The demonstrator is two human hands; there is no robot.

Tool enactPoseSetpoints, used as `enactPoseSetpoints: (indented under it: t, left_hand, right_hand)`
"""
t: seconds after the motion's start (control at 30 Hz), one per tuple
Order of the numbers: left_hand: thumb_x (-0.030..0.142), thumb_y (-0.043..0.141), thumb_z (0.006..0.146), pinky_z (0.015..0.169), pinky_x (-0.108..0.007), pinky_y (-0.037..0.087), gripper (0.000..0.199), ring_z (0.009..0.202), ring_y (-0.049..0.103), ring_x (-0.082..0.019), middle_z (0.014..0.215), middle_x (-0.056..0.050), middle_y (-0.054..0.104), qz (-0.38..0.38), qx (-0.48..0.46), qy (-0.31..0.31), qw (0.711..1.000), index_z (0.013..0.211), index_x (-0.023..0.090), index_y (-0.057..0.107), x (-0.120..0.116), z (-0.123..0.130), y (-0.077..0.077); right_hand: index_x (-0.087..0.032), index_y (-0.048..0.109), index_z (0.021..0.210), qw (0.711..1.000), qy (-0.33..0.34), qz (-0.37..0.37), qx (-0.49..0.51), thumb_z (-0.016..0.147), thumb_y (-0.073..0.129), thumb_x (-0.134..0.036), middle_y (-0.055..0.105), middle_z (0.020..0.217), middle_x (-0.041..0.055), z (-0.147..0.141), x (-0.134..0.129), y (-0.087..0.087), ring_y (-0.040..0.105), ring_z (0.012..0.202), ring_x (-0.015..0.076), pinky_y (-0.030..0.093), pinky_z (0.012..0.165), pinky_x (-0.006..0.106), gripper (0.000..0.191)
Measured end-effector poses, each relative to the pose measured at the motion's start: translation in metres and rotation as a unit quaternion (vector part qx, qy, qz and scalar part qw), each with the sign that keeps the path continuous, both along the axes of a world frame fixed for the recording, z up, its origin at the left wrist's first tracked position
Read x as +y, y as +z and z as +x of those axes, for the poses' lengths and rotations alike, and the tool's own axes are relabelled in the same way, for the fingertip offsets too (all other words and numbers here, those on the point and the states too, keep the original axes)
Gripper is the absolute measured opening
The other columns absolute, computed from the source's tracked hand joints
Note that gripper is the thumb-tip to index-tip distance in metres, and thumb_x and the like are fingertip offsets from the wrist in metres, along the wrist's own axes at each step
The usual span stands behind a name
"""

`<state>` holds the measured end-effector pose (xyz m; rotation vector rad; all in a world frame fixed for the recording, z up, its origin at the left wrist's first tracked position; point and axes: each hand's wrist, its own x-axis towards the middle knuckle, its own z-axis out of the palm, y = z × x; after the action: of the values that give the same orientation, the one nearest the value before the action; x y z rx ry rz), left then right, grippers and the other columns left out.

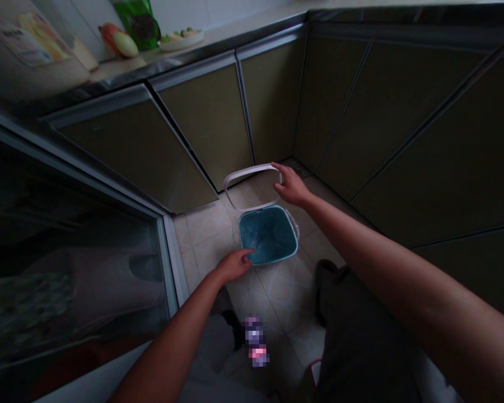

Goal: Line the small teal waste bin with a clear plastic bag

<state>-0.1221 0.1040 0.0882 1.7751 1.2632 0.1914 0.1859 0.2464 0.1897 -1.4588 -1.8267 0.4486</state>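
Note:
A blue-green bin (269,235) stands on the tiled floor, with clear plastic sticking out at its sides. Just behind it, a pale rectangular ring (252,169) is tilted up, its lower edge close to the bin's rear rim. My right hand (292,184) grips the ring's right side between thumb and fingers. At the front left of the bin's rim is my left hand (235,264), fingers curled at the edge; what it pinches, if anything, is too small to make out.
Cabinets (205,117) enclose the back and right. On the counter (218,39) are a green container (140,25), a plate (182,40) and onions (125,45). A glass door (109,268) stands at left. A pixelated item (256,341) lies below the bin.

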Motion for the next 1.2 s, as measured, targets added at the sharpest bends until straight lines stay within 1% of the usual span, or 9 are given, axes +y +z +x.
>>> enactPoseSetpoints:
  t: [0.13, 0.27, 0.4, 0.5, 0.63, 0.73, 0.9, 1.0, 1.2]
  left_hand:
    - [0.033, 0.062, 0.082, 0.060, -0.024, 0.045, 0.035, 0.062, 0.057, -0.014, 0.075, 0.000, 0.065, 0.040, -0.073, 0.197, 0.977, 0.111, 0.018, 0.074, 0.042, -0.010, -0.009]
    - [0.028, 0.062, 0.080, 0.065, -0.024, 0.046, 0.032, 0.068, 0.061, -0.015, 0.083, -0.002, 0.067, -0.011, -0.003, 0.354, 0.935, 0.110, 0.018, 0.068, 0.078, -0.026, -0.035]
    - [0.031, 0.063, 0.081, 0.066, -0.027, 0.047, 0.058, 0.083, 0.067, -0.021, 0.104, -0.011, 0.071, -0.086, 0.039, 0.394, 0.914, 0.137, 0.016, 0.055, 0.078, -0.037, -0.064]
    - [0.037, 0.065, 0.083, 0.069, -0.028, 0.049, 0.074, 0.103, 0.068, -0.027, 0.130, -0.016, 0.067, -0.155, 0.043, 0.400, 0.902, 0.151, 0.020, 0.041, 0.063, -0.038, -0.080]
    - [0.040, 0.063, 0.086, 0.073, -0.029, 0.052, 0.088, 0.114, 0.068, -0.026, 0.147, -0.016, 0.059, -0.215, 0.008, 0.393, 0.894, 0.162, 0.026, 0.021, 0.050, -0.032, -0.093]
    - [0.036, 0.064, 0.086, 0.075, -0.027, 0.052, 0.090, 0.109, 0.069, -0.021, 0.139, -0.013, 0.065, -0.224, -0.029, 0.391, 0.892, 0.162, 0.028, 0.017, 0.048, -0.025, -0.096]
    - [0.035, 0.063, 0.083, 0.070, -0.025, 0.050, 0.051, 0.086, 0.070, -0.016, 0.110, -0.009, 0.073, -0.203, -0.077, 0.395, 0.893, 0.132, 0.021, 0.058, 0.046, -0.013, -0.086]
    - [0.043, 0.063, 0.080, 0.067, -0.026, 0.049, 0.036, 0.075, 0.066, -0.016, 0.088, -0.005, 0.070, -0.157, -0.086, 0.419, 0.890, 0.106, 0.018, 0.066, 0.042, -0.010, -0.069]
    - [0.051, 0.060, 0.073, 0.065, -0.027, 0.042, 0.030, 0.073, 0.059, -0.018, 0.066, 0.001, 0.056, -0.010, -0.083, 0.446, 0.891, 0.071, 0.021, 0.058, 0.026, -0.019, -0.002]
  right_hand:
    - [-0.020, 0.062, 0.137, 0.996, -0.088, -0.013, 0.017, 0.084, 0.057, -0.023, 0.064, 0.136, 0.0125, 0.014, -0.002, 0.000, 0.060, 0.124, 0.0276, 0.050, 0.107, 0.043, 0.053]
    - [-0.019, 0.070, 0.112, 0.962, -0.157, -0.220, 0.039, 0.088, 0.055, -0.024, 0.074, 0.101, 0.0089, 0.034, -0.011, -0.039, 0.070, 0.087, 0.0208, 0.055, 0.080, 0.031, 0.028]
    - [-0.016, 0.069, 0.089, 0.895, -0.130, -0.426, -0.014, 0.090, 0.056, -0.024, 0.067, 0.074, 0.0071, 0.052, -0.038, -0.094, 0.064, 0.066, 0.0171, 0.047, 0.061, 0.025, 0.015]
    - [-0.016, 0.066, 0.094, 0.855, -0.145, -0.497, -0.026, 0.092, 0.054, -0.027, 0.068, 0.084, 0.0102, 0.061, -0.060, -0.123, 0.063, 0.074, 0.0195, 0.049, 0.066, 0.029, 0.017]
    - [-0.020, 0.060, 0.117, 0.789, -0.143, -0.586, 0.119, 0.096, 0.047, -0.043, 0.066, 0.117, 0.0137, 0.061, -0.072, -0.140, 0.064, 0.085, 0.0212, 0.054, 0.076, 0.038, 0.034]
    - [-0.019, 0.060, 0.108, 0.765, -0.126, -0.601, 0.193, 0.097, 0.041, -0.045, 0.066, 0.115, 0.0112, 0.051, -0.070, -0.142, 0.061, 0.082, 0.0185, 0.052, 0.077, 0.037, 0.034]
    - [-0.018, 0.059, 0.093, 0.785, -0.142, -0.556, 0.231, 0.095, 0.049, -0.037, 0.066, 0.094, 0.0060, 0.035, -0.068, -0.129, 0.056, 0.072, 0.0140, 0.045, 0.070, 0.029, 0.022]
    - [-0.018, 0.058, 0.088, 0.826, -0.163, -0.506, 0.188, 0.098, 0.048, -0.035, 0.066, 0.086, 0.0055, 0.035, -0.070, -0.116, 0.056, 0.067, 0.0132, 0.043, 0.065, 0.026, 0.022]
    - [-0.019, 0.056, 0.069, 0.921, -0.155, -0.357, 0.028, 0.102, 0.042, -0.034, 0.066, 0.079, 0.0091, 0.035, -0.089, -0.081, 0.061, 0.076, 0.0187, 0.036, 0.062, 0.026, 0.039]
